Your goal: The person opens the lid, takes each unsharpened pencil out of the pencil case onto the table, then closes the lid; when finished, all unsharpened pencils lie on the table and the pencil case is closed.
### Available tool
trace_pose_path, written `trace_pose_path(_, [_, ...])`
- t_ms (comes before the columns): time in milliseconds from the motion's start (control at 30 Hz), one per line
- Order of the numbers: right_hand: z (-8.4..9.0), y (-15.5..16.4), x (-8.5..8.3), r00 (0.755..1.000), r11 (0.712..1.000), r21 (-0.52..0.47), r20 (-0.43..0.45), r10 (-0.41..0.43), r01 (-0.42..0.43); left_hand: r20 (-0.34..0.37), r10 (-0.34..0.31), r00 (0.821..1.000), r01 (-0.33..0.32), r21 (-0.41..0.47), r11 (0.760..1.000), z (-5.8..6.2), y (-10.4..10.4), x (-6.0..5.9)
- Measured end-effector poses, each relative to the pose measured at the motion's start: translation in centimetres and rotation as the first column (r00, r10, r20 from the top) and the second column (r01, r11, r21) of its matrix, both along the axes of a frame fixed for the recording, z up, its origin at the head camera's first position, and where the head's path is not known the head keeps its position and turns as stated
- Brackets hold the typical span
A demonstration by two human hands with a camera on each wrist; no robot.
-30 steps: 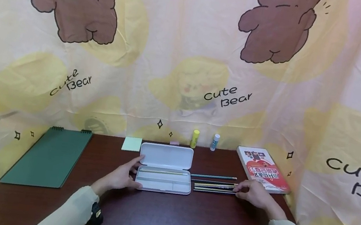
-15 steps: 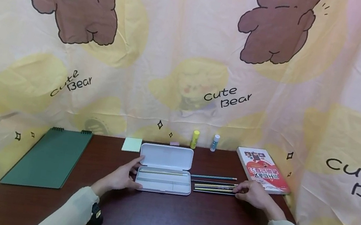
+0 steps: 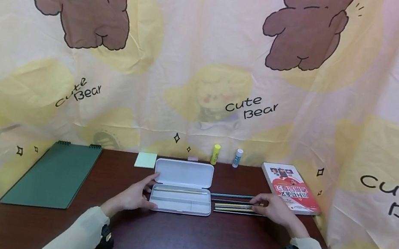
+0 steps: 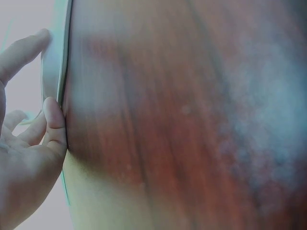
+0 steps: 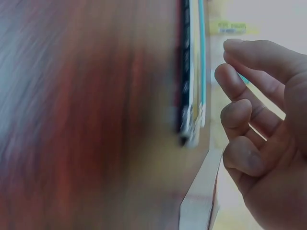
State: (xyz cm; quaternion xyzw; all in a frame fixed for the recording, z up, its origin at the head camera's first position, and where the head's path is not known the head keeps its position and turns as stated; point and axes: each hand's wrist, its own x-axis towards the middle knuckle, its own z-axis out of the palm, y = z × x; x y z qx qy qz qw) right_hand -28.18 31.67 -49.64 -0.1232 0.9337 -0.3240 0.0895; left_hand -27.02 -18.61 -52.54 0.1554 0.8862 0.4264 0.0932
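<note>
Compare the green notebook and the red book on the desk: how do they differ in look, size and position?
The green notebook has a plain cover with spiral binding on its far edge; the red book carries pictures and white lettering. The green notebook looks larger than the red book. The green notebook lies at the desk's left end, away from both hands; the red book lies at the right end, beside the right hand. Both lie flat and closed.

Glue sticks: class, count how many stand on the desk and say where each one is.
2. The yellow-capped glue stick stands upright at the desk's back edge behind the open pencil case; the blue-capped glue stick stands just to its right. None looks hidden.
</note>
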Motion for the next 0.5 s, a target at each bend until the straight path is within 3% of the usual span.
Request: trace_pose_path(500, [1.1,-6.2,-1.7,0.988,0.988,-0.016,-0.040,0.151,-0.152,0.001,-0.003,1.000,0.003,0.007,1.000,0.0,0.0,0.1])
